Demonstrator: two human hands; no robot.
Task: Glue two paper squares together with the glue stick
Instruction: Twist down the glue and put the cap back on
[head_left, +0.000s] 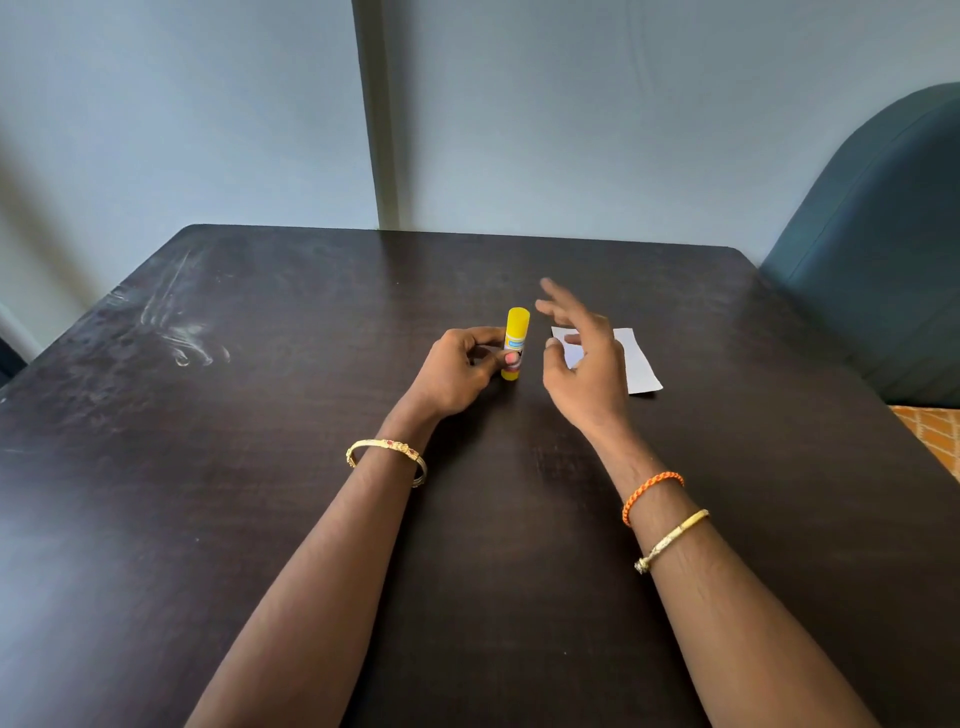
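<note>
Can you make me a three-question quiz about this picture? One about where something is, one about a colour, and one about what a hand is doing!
1. Where does the white paper lie?
A. Left of the glue stick
B. On the table, right of the glue stick
C. On the blue chair

2. What colour is the glue stick?
A. Yellow
B. Green
C. Pink

3. What is the left hand doing?
A. Lying flat on the table
B. Lifting the paper
C. Holding the glue stick upright

Answers:
1 B, the paper lies on the dark table, partly hidden behind the right hand.
2 A, its cap and body are yellow.
3 C, its fingers curl round the standing stick, while the right hand hovers with fingers spread.
</note>
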